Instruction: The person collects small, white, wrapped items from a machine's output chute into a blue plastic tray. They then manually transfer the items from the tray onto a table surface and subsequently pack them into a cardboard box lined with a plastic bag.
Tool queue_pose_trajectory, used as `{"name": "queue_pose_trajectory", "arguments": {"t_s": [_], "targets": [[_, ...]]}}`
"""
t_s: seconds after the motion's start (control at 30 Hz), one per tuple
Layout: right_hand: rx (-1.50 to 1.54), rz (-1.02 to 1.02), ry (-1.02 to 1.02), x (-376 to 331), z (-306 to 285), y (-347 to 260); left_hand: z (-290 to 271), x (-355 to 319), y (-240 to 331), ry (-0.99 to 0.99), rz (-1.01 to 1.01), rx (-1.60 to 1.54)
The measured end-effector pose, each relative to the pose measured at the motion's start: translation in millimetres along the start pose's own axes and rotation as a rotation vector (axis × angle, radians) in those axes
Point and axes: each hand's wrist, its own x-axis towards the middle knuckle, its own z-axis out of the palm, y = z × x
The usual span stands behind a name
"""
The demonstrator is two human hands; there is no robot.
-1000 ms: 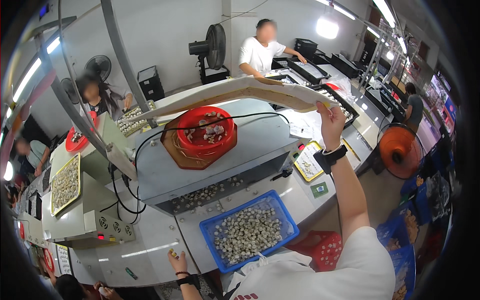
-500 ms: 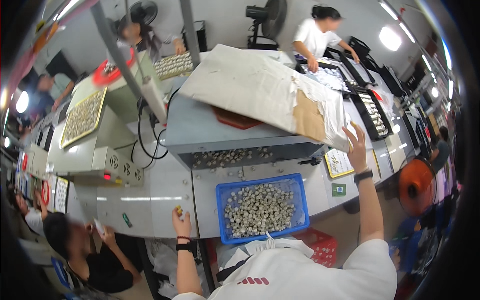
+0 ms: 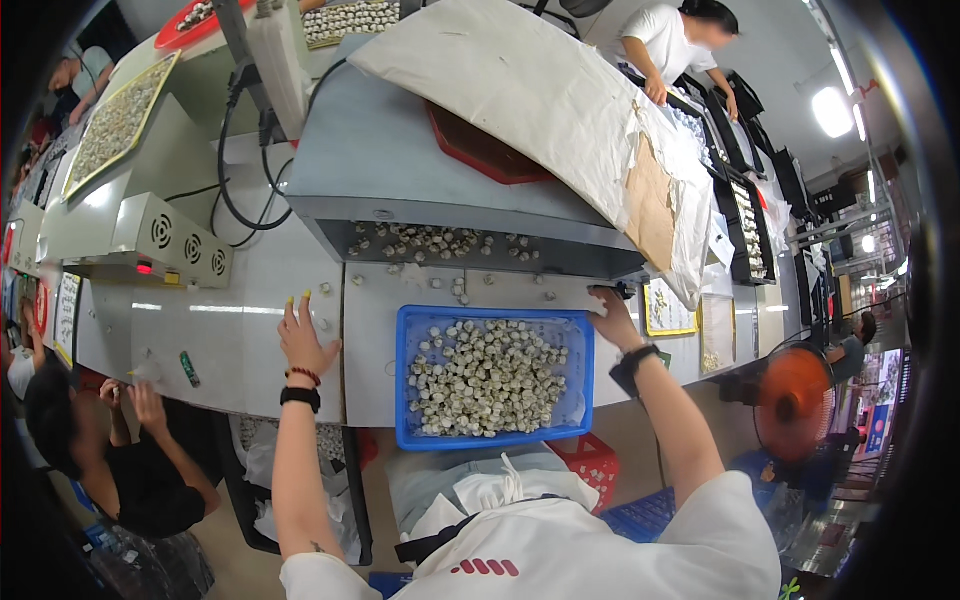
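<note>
White-topped worktable [image 3: 225,375] bearing a wide grey metal box [image 3: 370,145], with both hands near a blue bin.
Across the box's top lies a long flat white-covered board [image 3: 520,90], torn to brown at its right end. In front of the box's opening, at the table's near edge, sits the blue rectangular plastic bin [image 3: 500,442]. Left of it, the left hand [image 3: 303,342] is empty, fingers spread; the right hand [image 3: 617,325], fingers partly bent, is at the bin's far right corner, whether gripping its rim I cannot tell. Small round whitish pieces [image 3: 480,380] heap inside the bin.
</note>
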Motion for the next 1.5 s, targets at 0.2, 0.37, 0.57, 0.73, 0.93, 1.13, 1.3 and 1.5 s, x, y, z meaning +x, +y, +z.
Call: {"name": "queue_pose_trajectory", "arguments": {"t_s": [0.2,0.37,0.57,0.73,0.93,1.13,1.3,1.5], "targets": [[-0.064,0.285,-0.563,76,29,-13,49,55,-17,0.025,-0.03,-0.214],[0.14,0.04,-0.527,87,88,-41,58,65,25,-0.067,0.065,-0.336],[0.187,-0.106,-0.504,104,112,-137,56,84,59,-0.082,0.347,-0.371],[0.059,-0.155,-0.496,109,129,-179,72,84,65,-0.031,0.463,-0.22],[0.053,-0.17,-0.412,117,152,-202,87,85,74,-0.015,0.445,-0.177],[0.195,-0.14,-0.391,117,144,-185,87,88,69,0.04,0.509,-0.235],[0.499,-0.021,-0.33,93,68,-188,31,74,78,0.027,0.149,-0.748],[0.35,0.015,-0.738,47,24,-194,-4,-10,132,-0.399,0.414,-0.655]]}}
